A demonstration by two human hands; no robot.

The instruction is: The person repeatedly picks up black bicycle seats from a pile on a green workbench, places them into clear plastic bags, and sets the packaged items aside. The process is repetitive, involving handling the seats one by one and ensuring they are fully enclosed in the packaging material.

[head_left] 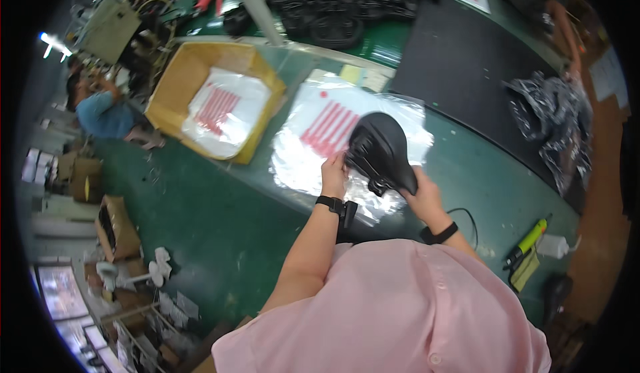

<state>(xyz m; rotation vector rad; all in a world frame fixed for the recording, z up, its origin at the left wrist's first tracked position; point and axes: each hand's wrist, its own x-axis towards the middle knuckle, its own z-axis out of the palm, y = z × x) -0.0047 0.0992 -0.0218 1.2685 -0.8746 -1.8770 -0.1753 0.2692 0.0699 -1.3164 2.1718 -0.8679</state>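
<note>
A black bicycle saddle (pixel 381 148) is held between my two hands above the green table. My left hand (pixel 335 175) is closed on the saddle's wide end, where part of its underside shows. At the narrow nose, my right hand (pixel 425 195) grips from the right, its fingers partly hidden behind the saddle. Below the saddle lies a stack of clear plastic bags (pixel 313 120) with red printing, spread flat on the table.
A yellow bin (pixel 267 130) holding more printed bags stands to the left. Several black saddles (pixel 337 30) are heaped at the back. A black mat (pixel 460 60) lies at right, with crumpled plastic (pixel 550 120) beyond. A green electric screwdriver (pixel 530 240) lies near right; a person (pixel 107 113) is far left.
</note>
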